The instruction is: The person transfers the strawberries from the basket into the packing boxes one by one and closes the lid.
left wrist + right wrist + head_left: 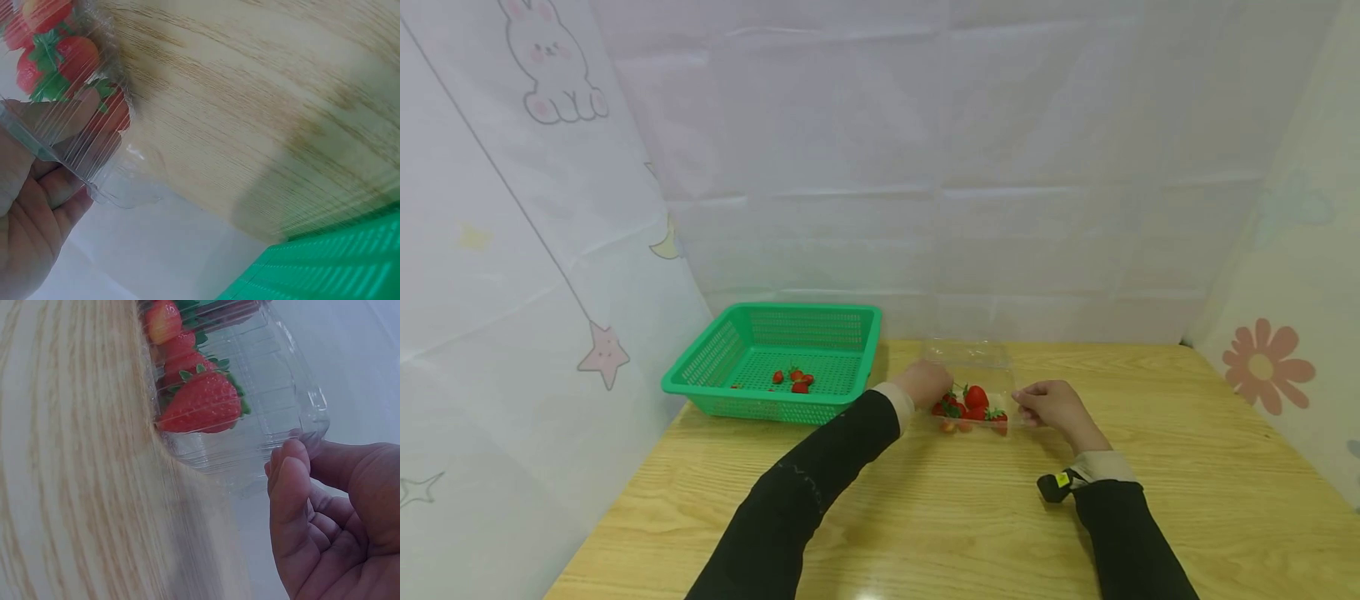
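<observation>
A clear plastic clamshell box (272,400) stands on the table, its lid (970,354) tipped back behind it. Several red strawberries (976,397) with green leaves lie inside. My left hand (927,383) reaches over the box's left rim. Through the plastic wall in the left wrist view, its fingers hold a strawberry (114,112) between them, low in the box. At the opposite side my right hand (1052,404) pinches the box's rim between thumb and forefinger. The nearest strawberry (203,405) lies against the wall, apart from those fingers.
To the left stands a green perforated basket (775,408), with several strawberries (800,387) on its floor. Both rest on a wooden table (940,517). White printed cloth (850,167) hangs behind the table and at both sides.
</observation>
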Demonstrator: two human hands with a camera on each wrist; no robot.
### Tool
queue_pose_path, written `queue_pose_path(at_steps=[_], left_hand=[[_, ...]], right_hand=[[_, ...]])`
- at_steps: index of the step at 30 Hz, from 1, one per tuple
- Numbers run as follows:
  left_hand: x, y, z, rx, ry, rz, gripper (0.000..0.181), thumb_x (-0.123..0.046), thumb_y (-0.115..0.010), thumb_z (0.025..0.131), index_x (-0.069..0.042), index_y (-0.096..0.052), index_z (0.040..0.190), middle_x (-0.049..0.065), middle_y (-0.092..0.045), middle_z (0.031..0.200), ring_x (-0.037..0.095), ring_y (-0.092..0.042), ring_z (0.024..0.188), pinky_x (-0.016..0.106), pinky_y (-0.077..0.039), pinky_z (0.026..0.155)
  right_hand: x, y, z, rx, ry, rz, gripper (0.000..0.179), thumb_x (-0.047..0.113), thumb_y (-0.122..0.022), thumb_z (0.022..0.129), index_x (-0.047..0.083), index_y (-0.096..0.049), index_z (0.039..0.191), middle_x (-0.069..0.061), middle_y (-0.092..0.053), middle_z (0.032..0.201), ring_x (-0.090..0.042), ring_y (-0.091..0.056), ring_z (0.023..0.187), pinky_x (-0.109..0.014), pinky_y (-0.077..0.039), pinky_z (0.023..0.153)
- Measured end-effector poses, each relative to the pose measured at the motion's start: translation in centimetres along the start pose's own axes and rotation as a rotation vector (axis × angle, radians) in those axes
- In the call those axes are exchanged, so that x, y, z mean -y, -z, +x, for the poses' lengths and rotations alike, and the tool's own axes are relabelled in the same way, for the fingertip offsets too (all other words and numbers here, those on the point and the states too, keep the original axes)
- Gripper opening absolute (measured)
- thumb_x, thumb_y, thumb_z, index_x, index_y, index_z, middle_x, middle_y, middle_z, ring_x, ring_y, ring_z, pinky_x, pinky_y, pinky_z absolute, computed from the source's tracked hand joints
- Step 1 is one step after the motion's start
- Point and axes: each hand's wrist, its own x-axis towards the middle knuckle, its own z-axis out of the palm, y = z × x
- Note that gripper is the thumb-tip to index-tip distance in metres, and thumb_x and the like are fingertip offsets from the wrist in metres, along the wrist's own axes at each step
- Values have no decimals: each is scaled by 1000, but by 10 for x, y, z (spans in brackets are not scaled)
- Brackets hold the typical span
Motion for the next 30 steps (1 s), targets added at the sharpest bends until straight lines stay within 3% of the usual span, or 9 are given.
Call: queue_pose_path(at_steps=[14, 24, 30], left_hand=[[-2, 5, -3, 14, 2, 26, 16, -14, -60, 99, -21, -73, 96, -5, -69, 89, 10, -64, 79, 22, -53, 69], [1, -2, 1, -11, -4, -16, 17, -12, -60, 98, -20, -72, 89, -4, -69, 87, 11, -64, 78, 23, -52, 68], [3, 1, 0, -10, -3, -32, 19, -11, -58, 99, -19, -69, 86, -4, -67, 86, 10, -62, 76, 22, -50, 66]], right_hand=[[-2, 0, 1, -7, 11, -5, 35, 18, -56, 101, -14, -60, 115, -11, -64, 83, -16, -61, 68, -34, -56, 64], [0, 0, 0, -2, 9, -7, 35, 18, -55, 101, -14, -60, 115, -11, -64, 82, -16, -61, 68, -35, -56, 64], [-2, 0, 2, -5, 1, 11, 34, 17, -56, 101, -13, -60, 116, -12, -64, 83, -16, -61, 68, -34, -56, 64]])
